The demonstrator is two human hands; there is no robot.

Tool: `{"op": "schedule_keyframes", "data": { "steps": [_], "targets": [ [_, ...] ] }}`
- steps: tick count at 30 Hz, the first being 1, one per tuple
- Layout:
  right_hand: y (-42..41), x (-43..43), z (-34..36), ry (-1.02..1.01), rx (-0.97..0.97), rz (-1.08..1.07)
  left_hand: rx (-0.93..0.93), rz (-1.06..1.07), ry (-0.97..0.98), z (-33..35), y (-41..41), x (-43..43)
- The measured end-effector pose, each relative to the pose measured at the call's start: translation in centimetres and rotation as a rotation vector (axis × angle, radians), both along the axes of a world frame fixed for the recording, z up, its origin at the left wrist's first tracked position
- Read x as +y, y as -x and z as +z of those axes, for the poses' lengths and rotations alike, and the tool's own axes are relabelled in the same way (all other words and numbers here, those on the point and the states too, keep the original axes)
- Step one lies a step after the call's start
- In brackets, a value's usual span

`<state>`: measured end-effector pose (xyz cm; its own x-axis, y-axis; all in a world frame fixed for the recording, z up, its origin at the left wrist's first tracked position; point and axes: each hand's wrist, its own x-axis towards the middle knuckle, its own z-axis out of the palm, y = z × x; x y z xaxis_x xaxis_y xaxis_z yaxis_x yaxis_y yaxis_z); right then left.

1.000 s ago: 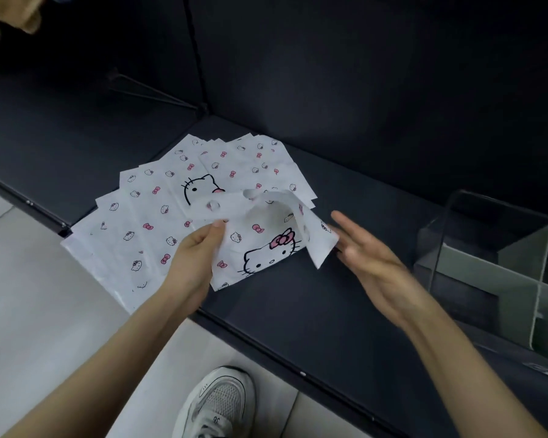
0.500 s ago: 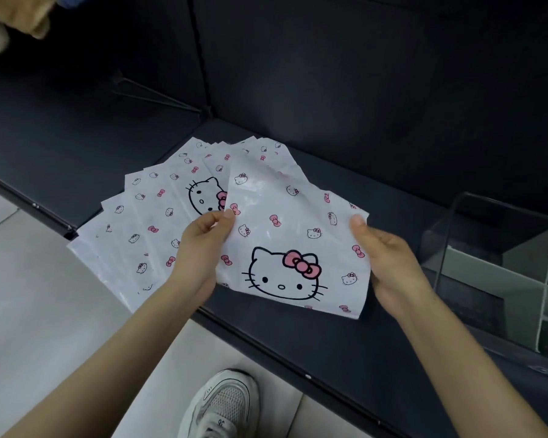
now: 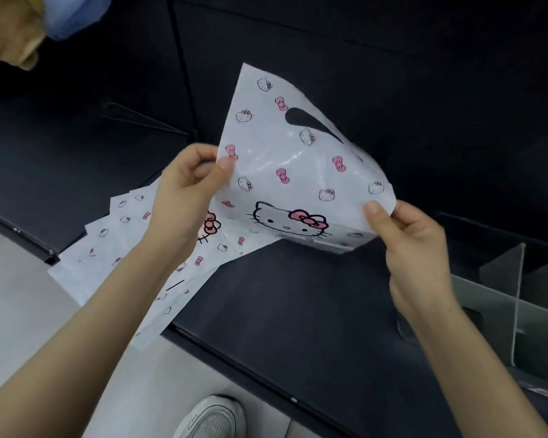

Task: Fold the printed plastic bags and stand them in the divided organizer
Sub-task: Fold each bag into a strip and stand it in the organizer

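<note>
dark counter (image 3: pixel 298 311): it carries everything; its bare front part lies below the hands.
fan of printed bags (image 3: pixel 114 248): spread flat on the counter's left end; some corners hang over the edge.
held bag (image 3: pixel 298 172): in the air above the counter, between both hands, handle hole on top, lower edge curling under.
divided organizer (image 3: pixel 487 298): clear, at the right, well apart from the held bag; i see no bag in it.
left hand (image 3: pixel 184 197): pinches the bag's left edge with thumb and fingers.
right hand (image 3: pixel 415 245): pinches the lower right corner.
change: half a second ago the bag was low and nearly flat; now it is raised and tilted up.
meaning: i think the first fold only begins; standing it in the organizer comes later.
</note>
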<state>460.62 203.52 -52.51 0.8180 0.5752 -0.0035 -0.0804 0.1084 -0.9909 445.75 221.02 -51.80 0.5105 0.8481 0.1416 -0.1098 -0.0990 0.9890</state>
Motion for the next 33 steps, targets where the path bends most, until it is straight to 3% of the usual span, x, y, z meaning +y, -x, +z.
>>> {"op": "schedule_keyframes", "data": {
  "steps": [4,6,9,12,19,22,27,30,33],
  "targets": [
    [0.6,-3.3,-4.4,0.335,-0.045,0.117,0.216,-0.037,0.083,-4.3,2.9,-2.5],
    [1.4,-4.8,-6.8,0.530,-0.039,0.200,0.421,-0.030,0.087,-7.1,4.0,-4.1],
    [2.5,-5.8,-9.6,0.736,-0.043,0.201,0.712,-0.015,-0.055,-11.3,5.2,-5.8],
    [2.9,-5.6,-10.9,0.873,-0.170,0.131,0.867,0.038,-0.161,-13.0,5.4,-6.3],
    [2.8,-5.4,-11.4,1.023,-0.391,0.043,0.954,0.098,-0.338,-13.2,4.0,-6.3],
    [2.5,-5.5,-11.8,1.029,-0.433,0.017,0.937,0.084,-0.644,-13.8,3.6,-6.0],
    [2.4,-5.7,-12.2,1.012,-0.456,0.020,0.848,-0.242,-0.994,-15.7,2.7,-5.6],
    [2.1,-5.8,-12.3,1.001,-0.450,0.007,0.910,-0.429,-1.046,-16.8,2.3,-6.3],
    [1.8,-6.0,-12.4,0.994,-0.460,0.019,0.991,-0.424,-1.049,-17.0,2.3,-7.3]
  ]
}}
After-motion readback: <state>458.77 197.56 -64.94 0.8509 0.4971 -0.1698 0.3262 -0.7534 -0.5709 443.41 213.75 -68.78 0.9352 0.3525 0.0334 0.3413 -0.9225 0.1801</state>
